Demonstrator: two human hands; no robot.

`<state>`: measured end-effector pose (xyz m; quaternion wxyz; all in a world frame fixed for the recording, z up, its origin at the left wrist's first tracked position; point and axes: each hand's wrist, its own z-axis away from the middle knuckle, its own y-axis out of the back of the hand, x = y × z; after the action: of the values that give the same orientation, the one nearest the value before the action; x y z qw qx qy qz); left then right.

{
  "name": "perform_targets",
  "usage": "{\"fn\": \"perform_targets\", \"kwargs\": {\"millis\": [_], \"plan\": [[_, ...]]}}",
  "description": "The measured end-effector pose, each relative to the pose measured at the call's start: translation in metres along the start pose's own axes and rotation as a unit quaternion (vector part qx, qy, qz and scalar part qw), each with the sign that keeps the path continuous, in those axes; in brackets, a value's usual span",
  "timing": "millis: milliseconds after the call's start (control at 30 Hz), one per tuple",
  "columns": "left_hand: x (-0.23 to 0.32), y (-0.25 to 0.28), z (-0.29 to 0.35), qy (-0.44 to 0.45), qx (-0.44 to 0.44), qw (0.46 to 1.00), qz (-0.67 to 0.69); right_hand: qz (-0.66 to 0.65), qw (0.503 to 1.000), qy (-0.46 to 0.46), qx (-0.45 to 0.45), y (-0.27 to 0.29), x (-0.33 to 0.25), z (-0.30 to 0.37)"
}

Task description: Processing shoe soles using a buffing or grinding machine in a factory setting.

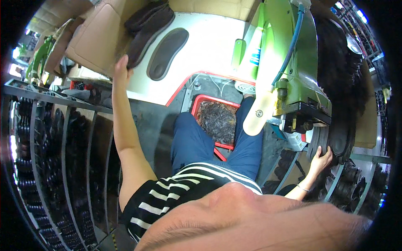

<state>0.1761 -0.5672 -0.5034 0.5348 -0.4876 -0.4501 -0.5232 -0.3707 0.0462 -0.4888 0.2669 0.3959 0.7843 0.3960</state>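
My left hand [122, 70] reaches forward to the near end of a pile of dark brown shoe soles [151, 29] by a cardboard box. Its fingers close on the edge of the lowest sole, partly hidden. A single grey-brown sole [167, 54] lies flat on the white tabletop [201, 37], right of that pile. Far to the right, my right hand [321, 159] grips the near end of dark grey shoe soles [319, 140], with thumb and fingers on either side. These stand beside a bigger mass of black soles [340, 144], below the green machine's head.
A green machine [299, 79] with a blue hose [289, 50] stands right of the table. A red basket [215, 98] of dark scraps sits on the floor between my legs. A cardboard box [98, 37] is at the left. Racks of soles [50, 167] flank me.
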Motion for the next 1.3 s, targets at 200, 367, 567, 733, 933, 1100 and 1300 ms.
{"fn": "perform_targets", "kwargs": {"millis": [200, 367, 567, 733, 933, 1100, 1300], "plan": [[-0.059, 0.067, 0.088, 0.026, 0.012, 0.998, 0.053, 0.008, 1.000, -0.012, 0.000, -0.006, 0.003, 0.003], [-0.090, 0.105, 0.080, 0.024, 0.109, 0.994, 0.005, -0.010, 1.000, -0.015, 0.008, -0.023, 0.011, -0.019], [-0.089, 0.069, 0.109, -0.182, 0.370, 0.791, -0.452, -0.060, 0.988, -0.138, 0.020, -0.014, 0.011, -0.031], [-0.079, -0.076, 0.222, -0.287, 0.057, 0.897, -0.332, -0.038, 0.981, -0.124, 0.141, 0.041, 0.009, -0.005], [-0.102, -0.218, 0.330, 0.290, -0.542, 0.769, 0.176, -0.488, 0.870, -0.073, 0.028, 0.081, -0.042, 0.050], [-0.155, -0.250, 0.352, 0.149, -0.547, 0.811, 0.147, -0.530, 0.815, -0.050, -0.230, 0.045, -0.065, 0.112], [-0.059, -0.261, 0.357, 0.019, -0.486, 0.867, 0.111, -0.469, 0.686, -0.099, -0.548, -0.015, -0.092, 0.158]]}}
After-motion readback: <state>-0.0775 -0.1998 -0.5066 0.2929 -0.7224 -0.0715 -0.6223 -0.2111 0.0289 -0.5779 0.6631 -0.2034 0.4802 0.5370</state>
